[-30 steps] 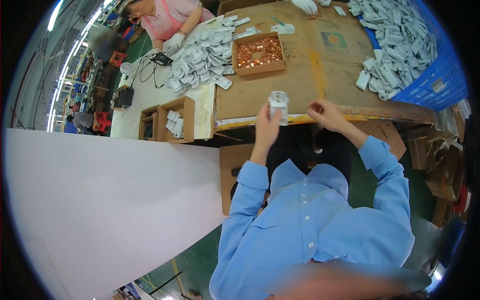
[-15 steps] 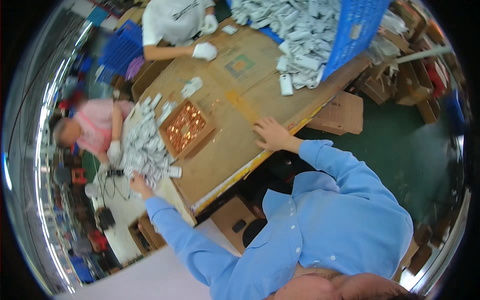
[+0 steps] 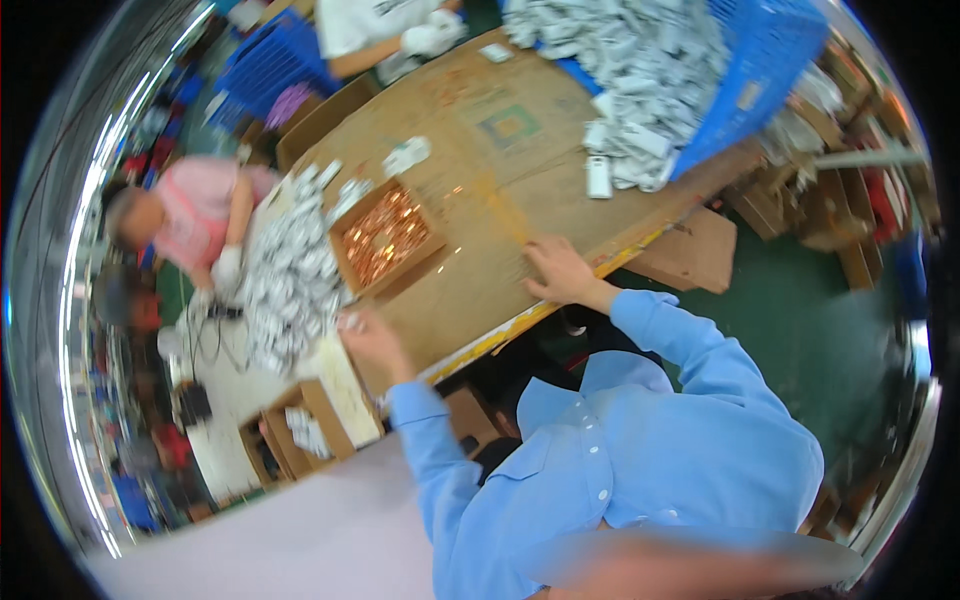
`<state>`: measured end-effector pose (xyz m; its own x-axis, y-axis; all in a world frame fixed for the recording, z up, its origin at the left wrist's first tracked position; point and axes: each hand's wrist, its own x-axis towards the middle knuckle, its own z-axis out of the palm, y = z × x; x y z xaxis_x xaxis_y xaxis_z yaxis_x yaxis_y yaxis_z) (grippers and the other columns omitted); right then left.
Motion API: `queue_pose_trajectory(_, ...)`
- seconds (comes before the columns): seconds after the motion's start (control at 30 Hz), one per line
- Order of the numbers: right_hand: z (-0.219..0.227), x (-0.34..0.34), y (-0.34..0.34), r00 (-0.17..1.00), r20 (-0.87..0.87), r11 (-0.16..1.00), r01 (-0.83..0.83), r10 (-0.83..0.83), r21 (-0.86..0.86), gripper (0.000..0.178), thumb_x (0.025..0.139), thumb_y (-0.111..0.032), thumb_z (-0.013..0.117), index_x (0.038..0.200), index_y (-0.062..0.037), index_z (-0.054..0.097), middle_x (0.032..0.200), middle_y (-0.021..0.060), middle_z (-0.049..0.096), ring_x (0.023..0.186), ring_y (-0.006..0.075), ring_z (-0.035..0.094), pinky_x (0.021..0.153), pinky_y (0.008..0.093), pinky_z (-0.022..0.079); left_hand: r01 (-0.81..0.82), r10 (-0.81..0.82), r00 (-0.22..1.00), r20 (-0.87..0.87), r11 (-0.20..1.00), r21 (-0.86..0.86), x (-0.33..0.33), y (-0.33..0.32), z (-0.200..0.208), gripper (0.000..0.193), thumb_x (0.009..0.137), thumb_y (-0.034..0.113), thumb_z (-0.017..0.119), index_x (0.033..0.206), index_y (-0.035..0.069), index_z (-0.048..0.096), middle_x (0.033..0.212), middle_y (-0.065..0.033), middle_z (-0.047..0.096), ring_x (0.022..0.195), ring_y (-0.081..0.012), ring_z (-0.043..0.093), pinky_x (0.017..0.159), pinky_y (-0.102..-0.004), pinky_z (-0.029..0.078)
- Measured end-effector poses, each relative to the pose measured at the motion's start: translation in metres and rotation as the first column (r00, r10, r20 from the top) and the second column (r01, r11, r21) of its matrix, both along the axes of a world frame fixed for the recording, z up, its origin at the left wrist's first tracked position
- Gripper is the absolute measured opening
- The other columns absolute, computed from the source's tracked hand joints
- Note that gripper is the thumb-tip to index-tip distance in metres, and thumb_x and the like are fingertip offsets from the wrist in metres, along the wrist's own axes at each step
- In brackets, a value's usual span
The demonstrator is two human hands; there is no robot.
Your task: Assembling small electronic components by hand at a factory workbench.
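My left hand (image 3: 376, 345) is above the table's near-left edge, beside the heap of white plastic casings (image 3: 290, 285). Its fingers are closed around a small white piece (image 3: 350, 321), mostly covered and blurred. My right hand (image 3: 560, 270) rests on the brown tabletop (image 3: 480, 290) near its yellow-taped edge, fingers apart and holding nothing. Between the hands, farther in, stands an open cardboard box (image 3: 418, 264) with many shiny copper-coloured small parts (image 3: 385, 237). A few loose copper-coloured bits lie beside it.
A blue crate (image 3: 745, 100) spills white casings (image 3: 650, 90) at the far right. Two co-workers in white gloves (image 3: 432, 36) are across the table and at the left. Cardboard boxes (image 3: 308, 425) stand lower left; another carton (image 3: 690, 250) sits below the right edge.
My left hand has moved right and away from the white heap, now with a white piece at its fingers. My right hand stays on the table. The view has shifted slightly.
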<state>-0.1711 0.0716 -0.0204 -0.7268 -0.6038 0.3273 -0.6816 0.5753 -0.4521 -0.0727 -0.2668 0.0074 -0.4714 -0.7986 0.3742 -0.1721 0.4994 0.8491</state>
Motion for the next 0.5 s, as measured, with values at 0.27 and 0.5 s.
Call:
queue_pose_trajectory(0.27,0.044,-0.076,0.059,0.971,-0.239,0.929,0.105,-0.018,0.354,0.058,0.065,-0.011,0.067,0.120,-0.0038,0.050,0.124,0.0219,0.047,0.118,0.0397,0.045,0.099,0.0483,0.037,0.188,-0.050,0.902,0.429,0.940,-0.286,0.041,0.118,-0.051,0.058,0.085,0.030,0.063,0.128,-0.004,0.044,0.134,-0.0246,0.040,0.131,-0.0397,0.032,0.111,-0.0552,0.023)
queue_pose_trajectory(0.5,0.031,-0.123,0.091,0.880,-0.383,0.605,0.147,0.282,0.783,0.045,0.067,-0.014,0.071,0.107,-0.0054,0.054,0.104,0.0143,0.053,0.097,0.0298,0.056,0.085,0.0402,0.045,0.123,0.048,0.899,0.435,0.926,-0.356,0.043,0.123,-0.043,0.058,0.086,0.039,0.059,0.126,-0.002,0.046,0.132,-0.0214,0.044,0.128,-0.0380,0.037,0.111,-0.0548,0.023)
